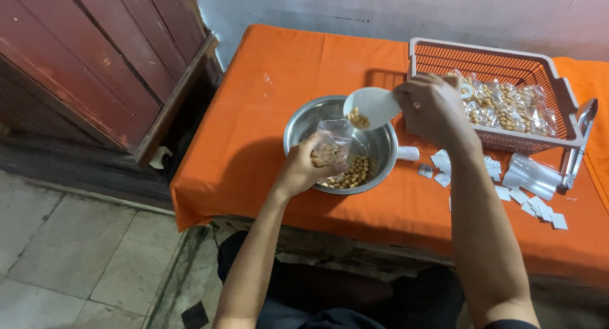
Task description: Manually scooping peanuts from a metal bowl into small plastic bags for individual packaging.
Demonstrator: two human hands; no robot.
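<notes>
The left hand is pinching a limp, light plastic bag near its mouth while the right hand is gripping a nut-filled scoop.

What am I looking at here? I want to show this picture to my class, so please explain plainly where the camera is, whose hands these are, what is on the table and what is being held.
There is no machine: this is one person working with bare hands. The single picture comes from a camera worn on that person's head, looking down, so both arms reach in from the bottom.

The left hand holds a small clear plastic bag, partly filled with nuts, over a steel bowl that has more nuts in it. The right hand holds a white scoop with a few nuts, tilted towards the bag.

Everything sits on a table under an orange cloth. To the right stand a pink plastic basket of filled bags, a pile of empty clear bags and scattered small white paper slips.
</notes>
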